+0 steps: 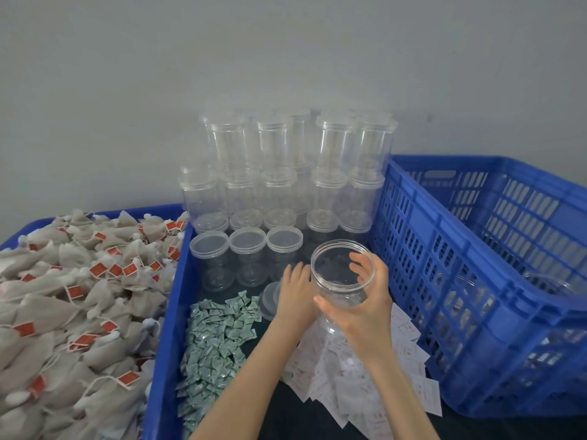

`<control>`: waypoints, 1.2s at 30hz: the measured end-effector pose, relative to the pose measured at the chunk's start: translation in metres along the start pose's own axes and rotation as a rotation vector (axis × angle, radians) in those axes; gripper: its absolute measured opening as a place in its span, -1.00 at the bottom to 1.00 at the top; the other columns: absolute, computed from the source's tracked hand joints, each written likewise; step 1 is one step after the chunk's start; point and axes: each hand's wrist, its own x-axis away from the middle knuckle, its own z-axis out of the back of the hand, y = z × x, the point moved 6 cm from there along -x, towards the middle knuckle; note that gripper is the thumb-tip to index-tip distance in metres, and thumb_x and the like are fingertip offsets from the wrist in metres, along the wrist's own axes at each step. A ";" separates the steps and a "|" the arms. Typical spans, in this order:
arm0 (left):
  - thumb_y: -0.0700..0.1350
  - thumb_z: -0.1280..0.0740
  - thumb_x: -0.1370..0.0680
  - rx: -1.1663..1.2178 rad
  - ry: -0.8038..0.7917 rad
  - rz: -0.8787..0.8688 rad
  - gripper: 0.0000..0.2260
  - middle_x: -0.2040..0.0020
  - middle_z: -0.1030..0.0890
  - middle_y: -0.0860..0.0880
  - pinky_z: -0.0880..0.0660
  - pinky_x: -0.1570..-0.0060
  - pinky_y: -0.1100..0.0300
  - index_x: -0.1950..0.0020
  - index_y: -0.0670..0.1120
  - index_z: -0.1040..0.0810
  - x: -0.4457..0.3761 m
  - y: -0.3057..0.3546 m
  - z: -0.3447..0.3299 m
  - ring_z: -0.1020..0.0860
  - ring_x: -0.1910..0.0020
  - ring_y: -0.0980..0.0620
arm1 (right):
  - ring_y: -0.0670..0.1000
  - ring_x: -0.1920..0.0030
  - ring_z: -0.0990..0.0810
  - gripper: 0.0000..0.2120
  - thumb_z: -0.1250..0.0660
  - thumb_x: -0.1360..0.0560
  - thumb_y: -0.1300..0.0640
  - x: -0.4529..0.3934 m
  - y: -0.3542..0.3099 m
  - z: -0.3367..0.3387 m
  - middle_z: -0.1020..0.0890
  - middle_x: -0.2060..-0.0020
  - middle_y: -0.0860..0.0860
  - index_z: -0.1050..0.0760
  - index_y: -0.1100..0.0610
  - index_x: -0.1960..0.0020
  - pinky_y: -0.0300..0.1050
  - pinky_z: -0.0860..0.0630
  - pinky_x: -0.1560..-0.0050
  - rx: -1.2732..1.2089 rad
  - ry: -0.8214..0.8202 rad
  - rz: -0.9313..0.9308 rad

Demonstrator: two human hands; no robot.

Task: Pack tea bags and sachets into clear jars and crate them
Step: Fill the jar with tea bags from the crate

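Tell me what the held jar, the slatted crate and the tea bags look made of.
Jar: clear glossy plastic, probably; the fingers show through it. Crate: blue moulded plastic, slotted walls. Tea bags: matte beige mesh or filter fabric, with strings and red paper tags.

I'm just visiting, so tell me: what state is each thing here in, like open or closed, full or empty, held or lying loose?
Held jar: lid off, empty, upright.
Right hand: grips the held jar.
Left hand: rests against that jar's side.
Stacked jars: lidded, empty.
Loose lids: lying off their jars.
Tea bags: heaped loose.
Green sachets: piled loose.
White sachets: scattered loose.
Blue crate: open-topped, some jars inside.
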 end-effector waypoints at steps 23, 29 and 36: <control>-0.12 -0.31 -0.55 -0.069 -0.398 0.578 -0.56 -0.34 -0.49 -0.07 -0.46 -0.24 0.03 -0.44 -0.02 -0.36 0.151 -0.241 0.101 -0.49 -0.26 -0.05 | -0.35 -0.22 -0.43 -0.18 -0.58 -0.09 -0.11 0.060 -0.025 -0.148 -0.49 -0.19 -0.27 -0.31 -0.19 -0.27 -0.56 -0.34 -0.08 -0.077 -0.422 -0.084; -0.10 -0.32 -0.53 -0.094 -0.407 0.467 -0.63 -0.25 -0.55 0.00 -0.48 -0.12 0.14 -0.34 0.05 -0.49 0.139 -0.256 0.098 -0.54 -0.14 0.01 | -0.35 -0.24 -0.41 -0.17 -0.56 -0.07 -0.15 0.073 -0.018 -0.162 -0.46 -0.20 -0.30 -0.24 -0.37 -0.23 -0.57 -0.35 -0.08 -0.018 -0.465 -0.113; 0.18 -0.22 -0.55 -0.463 -0.350 0.384 -0.51 -0.31 -0.45 -0.11 -0.32 -0.31 0.02 -0.36 -0.09 -0.45 0.135 -0.249 0.072 -0.39 -0.32 -0.12 | -0.36 -0.18 -0.45 -0.23 -0.56 -0.08 -0.13 0.080 -0.016 -0.164 -0.44 -0.12 -0.46 -0.24 -0.47 -0.15 -0.57 -0.38 -0.01 -0.006 -0.461 -0.095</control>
